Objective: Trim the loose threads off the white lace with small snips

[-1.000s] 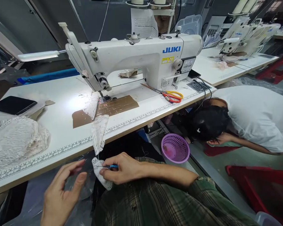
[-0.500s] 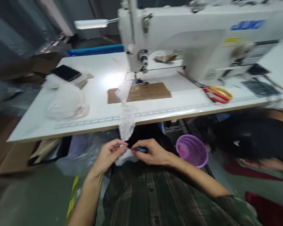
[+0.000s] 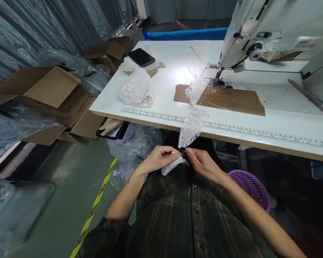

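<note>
My left hand [image 3: 163, 157] pinches a white lace piece [image 3: 173, 165] in front of my shirt. Close beside it, my right hand [image 3: 203, 163] is closed around what look like small thread snips [image 3: 182, 150]. Only their thin dark tips show between the hands; the fingers hide the rest. From just above my hands, a chain of lace pieces [image 3: 192, 123] runs over the table edge and up beside the needle of the sewing machine [image 3: 247, 39]. Part of it lies on the brown strip [image 3: 237, 101] taped to the tabletop.
A pile of white lace [image 3: 137, 89] and a black phone [image 3: 141, 57] lie on the left of the table [image 3: 161, 96]. Cardboard boxes [image 3: 51, 89] stand left on the floor. A purple basket [image 3: 249, 188] is below the table at right. Plastic bags [image 3: 136, 143] hang under the edge.
My view has swung left, so table and machine appear further right. My hands stay together at the lace; the blue part seen in my right hand is now hidden.
</note>
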Action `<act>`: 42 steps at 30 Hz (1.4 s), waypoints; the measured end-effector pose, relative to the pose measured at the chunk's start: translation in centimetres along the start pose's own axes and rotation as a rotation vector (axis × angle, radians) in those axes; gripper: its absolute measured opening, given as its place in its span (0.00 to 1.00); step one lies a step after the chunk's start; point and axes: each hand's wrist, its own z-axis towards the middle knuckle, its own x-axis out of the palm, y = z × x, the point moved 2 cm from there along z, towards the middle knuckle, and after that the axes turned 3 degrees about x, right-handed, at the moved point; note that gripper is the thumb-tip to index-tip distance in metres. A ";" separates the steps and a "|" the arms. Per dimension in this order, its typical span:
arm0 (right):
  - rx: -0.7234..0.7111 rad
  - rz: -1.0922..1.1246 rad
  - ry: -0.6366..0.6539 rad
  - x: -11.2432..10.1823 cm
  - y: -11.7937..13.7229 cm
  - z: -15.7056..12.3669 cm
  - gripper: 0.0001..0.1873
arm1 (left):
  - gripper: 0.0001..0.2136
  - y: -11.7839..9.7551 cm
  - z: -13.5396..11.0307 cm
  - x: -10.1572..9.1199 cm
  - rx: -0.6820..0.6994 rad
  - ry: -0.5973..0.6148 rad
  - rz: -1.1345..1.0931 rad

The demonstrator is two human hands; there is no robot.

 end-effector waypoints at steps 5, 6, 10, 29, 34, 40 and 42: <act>-0.008 -0.050 -0.038 0.1 0.3 1.1 0.27 | 0.13 -0.2 0.0 -0.1 0.021 -0.030 -0.008; 0.000 -0.041 -0.053 0.1 0.3 1.1 0.27 | 0.13 -0.3 0.0 -0.1 0.019 -0.041 -0.013; 0.009 0.020 -0.044 0.4 0.3 0.4 0.26 | 0.14 -0.6 -0.2 -0.2 -0.006 -0.060 -0.032; 0.143 0.061 0.052 3.4 -3.4 -0.7 0.18 | 0.13 2.7 1.8 -0.2 0.027 -0.118 0.153; 0.066 -0.163 -0.225 1.3 -2.9 -1.5 0.10 | 0.25 2.2 2.8 -0.2 0.199 -0.183 0.261; -0.134 -0.032 -0.308 -0.7 1.7 -2.7 0.07 | 0.12 -1.7 2.3 0.4 0.283 -0.284 0.254; -0.161 -0.013 -0.368 -0.7 2.6 -2.7 0.05 | 0.10 -2.4 1.6 1.1 0.363 -0.191 0.404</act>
